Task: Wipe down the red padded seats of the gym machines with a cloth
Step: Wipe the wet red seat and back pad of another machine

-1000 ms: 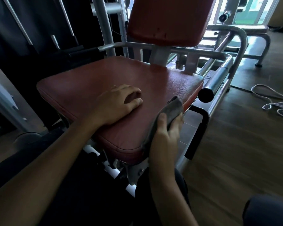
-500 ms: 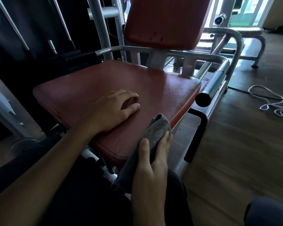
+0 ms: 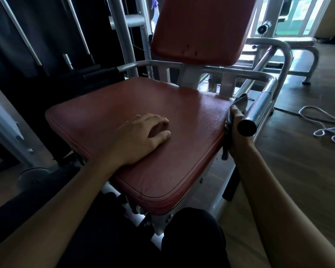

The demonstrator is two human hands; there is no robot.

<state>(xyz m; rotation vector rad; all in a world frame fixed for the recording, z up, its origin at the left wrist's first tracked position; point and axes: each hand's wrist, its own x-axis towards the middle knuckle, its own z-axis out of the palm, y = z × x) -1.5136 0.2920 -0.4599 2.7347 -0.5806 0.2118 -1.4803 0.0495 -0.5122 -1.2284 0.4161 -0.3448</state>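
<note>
The red padded seat (image 3: 108,105) of the gym machine fills the middle of the view, with its red backrest (image 3: 201,28) upright behind it. My left hand (image 3: 143,136) rests on the seat's top near the front, fingers loosely curled. My right hand (image 3: 237,130) holds a grey cloth (image 3: 241,102) against the seat's right side edge, partly hidden behind a handle bar.
A chrome handle bar with a black end cap (image 3: 247,127) juts toward me just right of the seat. Grey frame tubes (image 3: 275,47) wrap around behind. A white cord (image 3: 325,130) lies coiled on the wooden floor to the right. My dark-clad knee (image 3: 193,233) is below the seat.
My right hand moved the cloth from the seat's front right corner back along the right side edge toward the rear. My left hand stayed resting on the seat.
</note>
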